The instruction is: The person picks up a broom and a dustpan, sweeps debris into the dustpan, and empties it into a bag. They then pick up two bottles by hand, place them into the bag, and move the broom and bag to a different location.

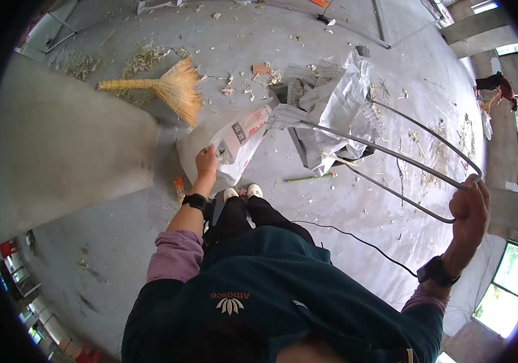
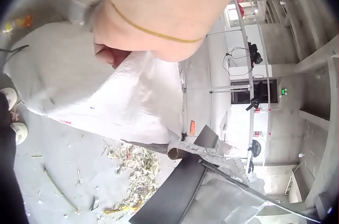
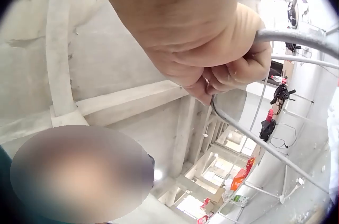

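On the smooth, grey, littered floor, the dark, flat-sided dustpan stands with its mouth beside the sack; it looks best tipped by degrees, its lip kept close so that nothing spills between. Its handle, a bent loop of slim metal tube, should give good leverage if raised steadily. The sack, limp, white and printed, probably wants its rim pulled wide and low. Crumpled white sheets, stiffly creased, heap over the pan and seem to touch the sack's mouth; being bulky, they may snag there. Left of the sack lies a straw broom, its head fanned. The left grip is clamped on the sack's rim, the right grip curled round the handle's bend. Near the pan lies a thin green stalk.
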Available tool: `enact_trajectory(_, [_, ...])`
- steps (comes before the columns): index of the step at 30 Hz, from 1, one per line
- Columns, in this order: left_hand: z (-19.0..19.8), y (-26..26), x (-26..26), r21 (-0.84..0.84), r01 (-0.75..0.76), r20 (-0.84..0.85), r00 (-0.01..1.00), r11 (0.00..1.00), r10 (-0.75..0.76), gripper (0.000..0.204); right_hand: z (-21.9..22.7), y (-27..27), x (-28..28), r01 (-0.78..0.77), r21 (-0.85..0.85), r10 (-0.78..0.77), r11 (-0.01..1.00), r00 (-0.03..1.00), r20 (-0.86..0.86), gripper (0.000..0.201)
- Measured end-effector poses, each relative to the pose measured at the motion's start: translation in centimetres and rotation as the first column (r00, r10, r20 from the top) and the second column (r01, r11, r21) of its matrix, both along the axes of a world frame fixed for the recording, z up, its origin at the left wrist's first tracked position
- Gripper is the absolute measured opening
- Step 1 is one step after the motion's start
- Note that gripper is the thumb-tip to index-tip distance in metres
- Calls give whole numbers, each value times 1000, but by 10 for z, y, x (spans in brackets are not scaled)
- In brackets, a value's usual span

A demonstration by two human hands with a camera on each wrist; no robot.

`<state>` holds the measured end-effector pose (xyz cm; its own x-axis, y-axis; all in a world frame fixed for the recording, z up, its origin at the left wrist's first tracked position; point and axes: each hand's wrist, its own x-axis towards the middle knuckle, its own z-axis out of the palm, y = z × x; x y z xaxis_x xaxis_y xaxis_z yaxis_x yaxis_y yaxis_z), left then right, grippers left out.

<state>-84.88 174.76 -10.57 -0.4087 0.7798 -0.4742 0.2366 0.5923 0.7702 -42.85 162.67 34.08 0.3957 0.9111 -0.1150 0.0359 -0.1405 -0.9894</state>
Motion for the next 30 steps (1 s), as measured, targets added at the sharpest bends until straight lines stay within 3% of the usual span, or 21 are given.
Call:
enact_trajectory(4, [29,14,13,-61,-5,90,996,998,11,45,14,7,-27,-42,-6,42,999,999,29,14])
enact_trajectory(6, [34,24,12,-64,-20,139,990,998,29,45,10,12,-43,6,-68,-2,998,998,60,16])
enact_trajectory(8, [38,29,12,-67,-35,182,982,997,46,45,10,9,-53,-28,-163,42,986,996,79,24])
enact_trajectory(11, [35,37,9,-60,-61,182,981,996,71,43,5,8,-65,-77,-171,93,982,992,87,27])
enact_trajectory(13, [22,42,4,90,16,-13,1000,996,-15,38,4,12,-73,-169,-221,187,961,980,64,29])
enact_trajectory(14, [16,44,4,81,12,-9,1000,997,-12,38,3,16,-77,-171,-230,191,958,979,67,29])
enact_trajectory(16, [7,44,4,229,-74,86,995,971,55,34,-2,20,-83,-179,-242,198,954,979,56,30])
enact_trajectory(20, [16,43,3,204,-94,190,980,974,55,32,-2,31,-93,-180,-305,200,935,979,33,29])
enact_trajectory(23, [30,27,7,185,-9,176,984,983,-24,31,-8,32,-101,-163,-329,191,930,980,55,25])
enact_trajectory(25, [27,11,7,124,189,84,976,974,-200,35,-13,31,-110,-153,-340,195,928,977,91,21])
enact_trajectory(28, [15,-19,6,191,242,67,964,951,-259,40,-25,17,-123,-195,-307,237,932,966,105,17])
enact_trajectory(30, [24,-25,5,161,232,88,965,959,-248,40,-25,19,-142,-235,-392,301,889,946,117,11])
